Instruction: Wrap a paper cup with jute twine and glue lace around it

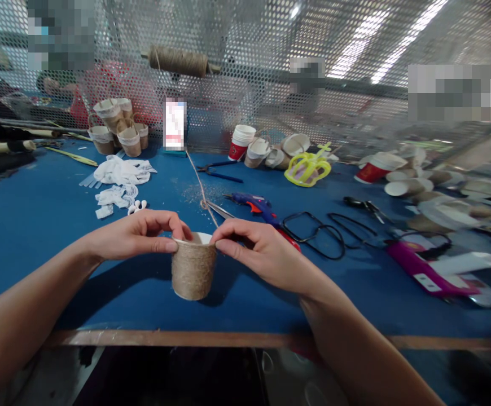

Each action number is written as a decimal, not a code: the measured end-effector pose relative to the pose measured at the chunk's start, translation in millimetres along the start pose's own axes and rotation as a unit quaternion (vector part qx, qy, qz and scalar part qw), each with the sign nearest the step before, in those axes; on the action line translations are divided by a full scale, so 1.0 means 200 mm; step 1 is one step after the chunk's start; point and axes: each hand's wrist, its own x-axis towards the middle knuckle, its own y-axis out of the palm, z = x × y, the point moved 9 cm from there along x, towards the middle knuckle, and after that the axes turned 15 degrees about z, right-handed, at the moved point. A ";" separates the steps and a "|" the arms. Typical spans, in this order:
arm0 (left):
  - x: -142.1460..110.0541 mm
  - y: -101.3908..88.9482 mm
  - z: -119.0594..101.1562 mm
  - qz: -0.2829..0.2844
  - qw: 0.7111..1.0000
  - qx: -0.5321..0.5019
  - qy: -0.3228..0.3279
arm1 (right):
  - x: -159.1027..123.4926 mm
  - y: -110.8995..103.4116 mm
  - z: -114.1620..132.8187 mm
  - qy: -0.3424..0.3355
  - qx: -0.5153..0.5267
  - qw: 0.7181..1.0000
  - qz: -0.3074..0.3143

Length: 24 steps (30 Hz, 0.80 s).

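A paper cup wrapped in brown twine (193, 268) stands on the blue table (38, 225) near its front edge. My left hand (137, 235) pinches the cup's rim from the left, thumb against the wrapped side. My right hand (257, 249) is closed at the rim's right side, pinching the twine strand (198, 180). That strand runs up and away to a twine spool (180, 60) mounted on the mesh screen at the back.
A blue glue gun (254, 204), scissors (220, 210), black cable loops (328, 232) and a magenta tool (423, 269) lie to the right. Pliers (220, 171), stacked paper cups (242, 141), finished twine cups (118, 132), white lace scraps (121, 175) sit farther back. A person in red sits behind the mesh.
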 end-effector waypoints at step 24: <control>0.05 0.03 0.01 -0.067 0.980 0.173 -0.075 | 0.04 0.03 0.07 -0.014 -0.123 0.992 -0.033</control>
